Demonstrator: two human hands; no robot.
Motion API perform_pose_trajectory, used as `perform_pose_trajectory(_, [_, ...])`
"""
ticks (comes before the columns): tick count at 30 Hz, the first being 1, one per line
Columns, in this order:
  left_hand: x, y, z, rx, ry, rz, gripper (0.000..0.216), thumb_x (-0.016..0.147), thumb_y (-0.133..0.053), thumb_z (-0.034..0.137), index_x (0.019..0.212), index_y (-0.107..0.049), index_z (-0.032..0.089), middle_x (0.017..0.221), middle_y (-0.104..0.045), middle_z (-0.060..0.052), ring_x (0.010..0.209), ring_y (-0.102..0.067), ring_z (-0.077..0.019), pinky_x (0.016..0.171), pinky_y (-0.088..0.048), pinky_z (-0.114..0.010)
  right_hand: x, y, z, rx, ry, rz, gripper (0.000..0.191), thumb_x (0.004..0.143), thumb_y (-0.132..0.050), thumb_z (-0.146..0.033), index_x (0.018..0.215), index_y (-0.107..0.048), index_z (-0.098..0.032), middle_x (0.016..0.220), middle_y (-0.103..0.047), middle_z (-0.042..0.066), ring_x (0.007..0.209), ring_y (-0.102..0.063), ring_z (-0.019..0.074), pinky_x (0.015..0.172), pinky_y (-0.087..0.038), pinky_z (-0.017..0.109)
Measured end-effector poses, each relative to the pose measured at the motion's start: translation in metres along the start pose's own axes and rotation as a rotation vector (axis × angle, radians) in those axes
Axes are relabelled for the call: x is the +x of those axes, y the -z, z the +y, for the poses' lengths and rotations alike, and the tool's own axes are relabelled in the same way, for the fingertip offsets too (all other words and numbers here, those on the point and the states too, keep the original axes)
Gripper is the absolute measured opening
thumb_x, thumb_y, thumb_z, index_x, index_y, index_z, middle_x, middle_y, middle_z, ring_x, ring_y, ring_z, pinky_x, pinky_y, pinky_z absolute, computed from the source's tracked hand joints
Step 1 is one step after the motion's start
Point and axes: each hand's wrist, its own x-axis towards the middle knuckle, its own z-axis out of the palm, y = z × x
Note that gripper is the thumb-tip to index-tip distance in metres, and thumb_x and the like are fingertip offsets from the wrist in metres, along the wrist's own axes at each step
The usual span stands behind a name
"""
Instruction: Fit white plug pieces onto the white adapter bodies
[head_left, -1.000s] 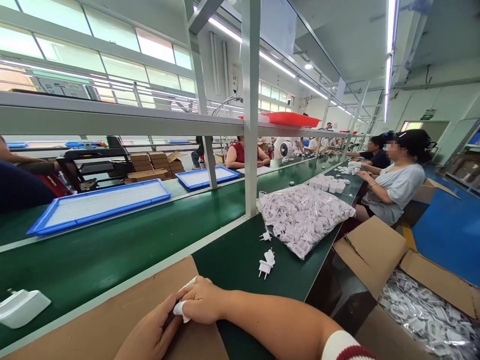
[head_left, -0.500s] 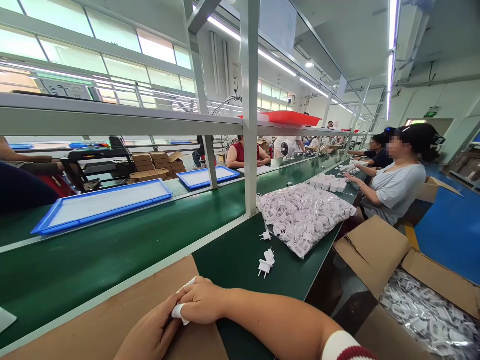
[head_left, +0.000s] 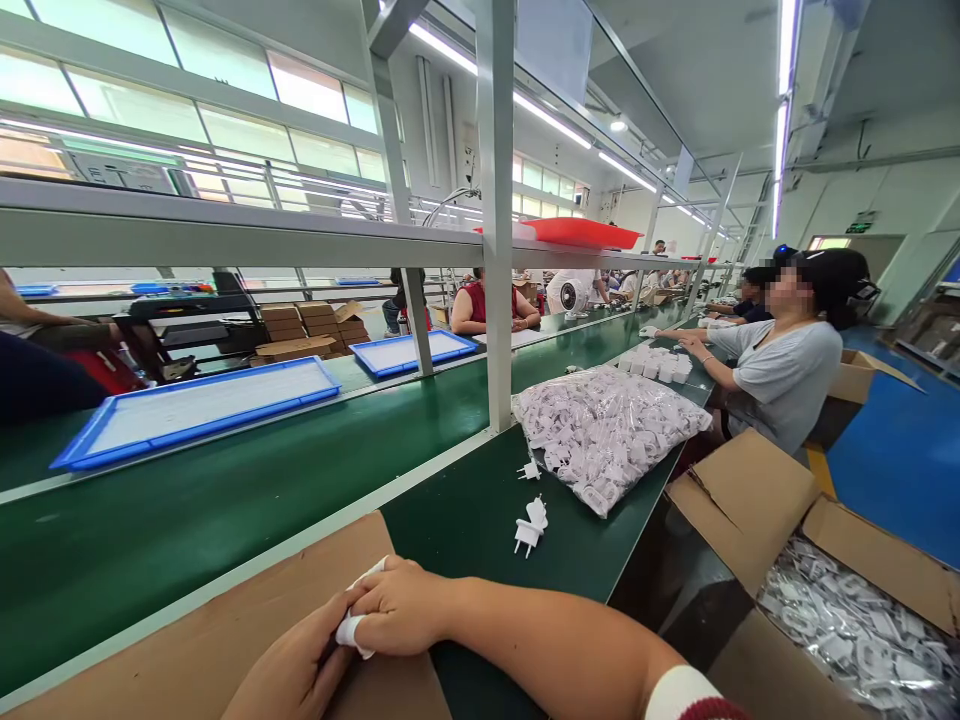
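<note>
"Where is the white piece (head_left: 349, 632)?"

"Between the two hands, above the brown cardboard (head_left: 187, 640). Only its pale edges show, so I can't tell whether it's a part or a folded cloth."

"And the grip?"

"The right hand (head_left: 401, 605) is curled closed over it, thumb and fingers bent. The left hand (head_left: 300, 655) is partly closed around the other side, its lower fingers tucked under. Both seem to have hold of it."

"What might go wrong?"

"Fingers cover most of it, so a flaw or wrong angle could go unnoticed. If both hands loosen together, it could drop onto the cardboard."

"Anything nearby at risk?"

"The loose white plugs (head_left: 531, 527) on the worktop (head_left: 450, 530) lie beyond the right forearm (head_left: 540, 630). A wide outward sweep could knock them about."

"And that clear bag of white parts (head_left: 611, 420)?"

"It lies along the worktop's edge, and one corner seems to reach past. A bump there could make it slide towards the open carton (head_left: 739, 500)."
</note>
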Motion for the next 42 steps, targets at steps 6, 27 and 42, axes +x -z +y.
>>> perform_pose_trajectory(6, [0.001,0.002,0.002,-0.004,0.005,-0.003,0.032,0.093,-0.046,0.034,0.113,-0.068,0.025,0.108,-0.08,-0.004,0.09,-0.078,-0.0212,0.076,-0.063,-0.025,-0.001,0.001,-0.002,-0.055,0.032,-0.015,0.028,0.096,-0.043,-0.014,0.071,-0.055,-0.017,0.118,-0.071,0.007,0.134,-0.05,0.0191,0.111,-0.027,0.032])
perform_pose_trajectory(27, [-0.001,0.001,0.002,-0.006,0.01,-0.006,0.03,0.092,-0.044,0.033,0.107,-0.068,0.025,0.103,-0.08,-0.005,0.084,-0.078,-0.0211,0.073,-0.063,-0.027,-0.002,0.002,-0.001,-0.071,0.048,-0.015,0.025,0.098,-0.043,-0.015,0.077,-0.057,-0.016,0.125,-0.069,0.01,0.137,-0.049,0.0204,0.112,-0.028,0.034])
perform_pose_trajectory(42, [0.003,0.006,0.01,-0.052,0.054,-0.018,0.028,0.09,-0.045,0.034,0.103,-0.07,0.027,0.101,-0.081,-0.004,0.084,-0.078,-0.0225,0.072,-0.063,-0.027,-0.002,0.0,0.002,-0.107,0.086,0.034,0.026,0.095,-0.047,-0.017,0.071,-0.057,-0.017,0.112,-0.072,0.008,0.128,-0.054,0.02,0.107,-0.033,0.033])
